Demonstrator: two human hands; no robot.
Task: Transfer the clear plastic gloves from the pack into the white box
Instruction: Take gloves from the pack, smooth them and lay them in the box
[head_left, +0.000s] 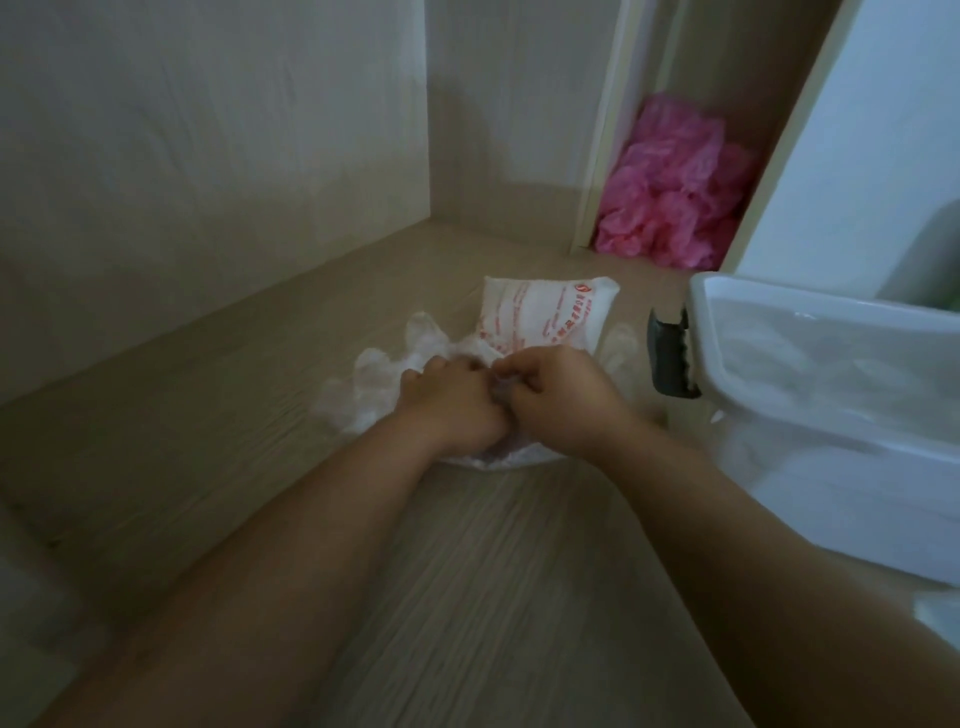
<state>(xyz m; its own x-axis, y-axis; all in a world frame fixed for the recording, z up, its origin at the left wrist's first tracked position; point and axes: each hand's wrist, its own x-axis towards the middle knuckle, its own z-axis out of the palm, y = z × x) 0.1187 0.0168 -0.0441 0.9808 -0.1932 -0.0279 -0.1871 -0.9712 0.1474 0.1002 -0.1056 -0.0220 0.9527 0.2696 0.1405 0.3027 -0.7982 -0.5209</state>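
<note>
A white pack with red print lies on the wooden shelf, its near end under my hands. Clear plastic gloves spill out in a loose heap to the left of and beneath my hands. My left hand and my right hand sit side by side with fingers curled, both gripping the bunched gloves at the pack's mouth. The white box stands to the right, its opening facing up, with clear plastic visible inside. What lies under my palms is hidden.
A dark latch hangs on the box's left end, close to my right hand. A heap of pink plastic fills a narrow compartment at the back right. Cabinet walls close the left and the back.
</note>
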